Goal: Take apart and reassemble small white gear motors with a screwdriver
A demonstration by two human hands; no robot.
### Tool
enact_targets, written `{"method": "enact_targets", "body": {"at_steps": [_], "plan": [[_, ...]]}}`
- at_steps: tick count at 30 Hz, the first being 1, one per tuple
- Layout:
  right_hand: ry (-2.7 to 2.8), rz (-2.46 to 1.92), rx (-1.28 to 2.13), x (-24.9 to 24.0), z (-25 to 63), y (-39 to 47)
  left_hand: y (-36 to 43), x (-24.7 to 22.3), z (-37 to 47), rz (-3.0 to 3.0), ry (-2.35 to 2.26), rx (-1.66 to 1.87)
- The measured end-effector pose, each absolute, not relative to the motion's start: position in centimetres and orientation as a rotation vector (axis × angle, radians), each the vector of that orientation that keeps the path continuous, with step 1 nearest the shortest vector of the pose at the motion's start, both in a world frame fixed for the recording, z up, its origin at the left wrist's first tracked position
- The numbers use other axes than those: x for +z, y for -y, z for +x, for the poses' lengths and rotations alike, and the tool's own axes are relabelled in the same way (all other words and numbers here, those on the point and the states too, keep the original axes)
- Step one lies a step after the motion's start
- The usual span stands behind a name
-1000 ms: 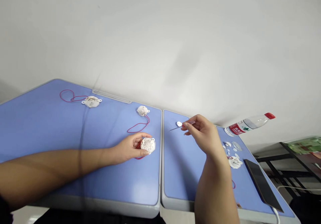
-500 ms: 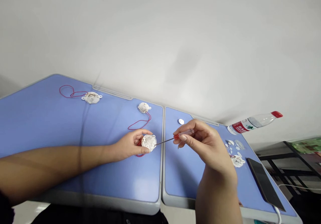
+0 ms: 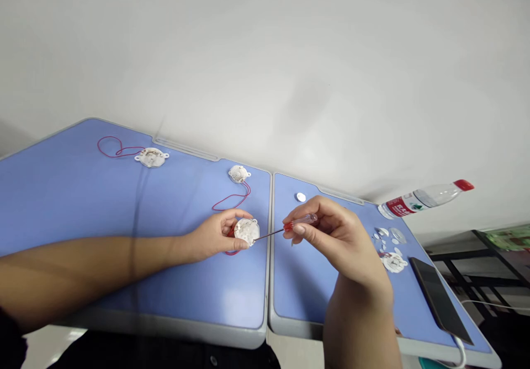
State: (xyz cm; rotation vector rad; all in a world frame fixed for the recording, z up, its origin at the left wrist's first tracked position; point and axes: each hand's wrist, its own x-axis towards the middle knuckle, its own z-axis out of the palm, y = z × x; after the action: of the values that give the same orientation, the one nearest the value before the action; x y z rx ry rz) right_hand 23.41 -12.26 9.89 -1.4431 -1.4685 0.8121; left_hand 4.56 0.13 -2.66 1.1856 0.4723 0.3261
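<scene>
Between the thumb and fingers of my left hand (image 3: pixel 213 238) is a small round white plastic module (image 3: pixel 247 231) with a red wire hanging beneath it. My right hand (image 3: pixel 331 236) grips a screwdriver (image 3: pixel 301 223) by its clear and red handle. The thin metal shaft points left, and its tip meets the lower right edge of the round module. Behind my left hand lies a similar round module (image 3: pixel 239 174) with a looped red wire. Another, larger one (image 3: pixel 152 158) rests farther left, its red wire curled beside it.
Two blue tables (image 3: pixel 199 297) stand side by side with a narrow gap. On the right one are a white disc (image 3: pixel 301 197), a water bottle (image 3: pixel 422 199) lying tilted, several small loose parts, another white module (image 3: pixel 393 262) and a black phone (image 3: pixel 439 301) with a white cable. A wall rises behind.
The view has shifted slightly. The screwdriver tip stays at the module's edge, and its handle has turned or moved a little in my right hand. Both hands keep their holds.
</scene>
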Motion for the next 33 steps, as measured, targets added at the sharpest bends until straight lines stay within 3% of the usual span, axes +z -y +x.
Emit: {"method": "enact_targets", "body": {"at_steps": [33], "plan": [[1.597, -1.499, 0.763, 9.89, 23.28, 12.06, -0.19, -3.03, 4.58, 1.2, -0.442, 0.34]]}}
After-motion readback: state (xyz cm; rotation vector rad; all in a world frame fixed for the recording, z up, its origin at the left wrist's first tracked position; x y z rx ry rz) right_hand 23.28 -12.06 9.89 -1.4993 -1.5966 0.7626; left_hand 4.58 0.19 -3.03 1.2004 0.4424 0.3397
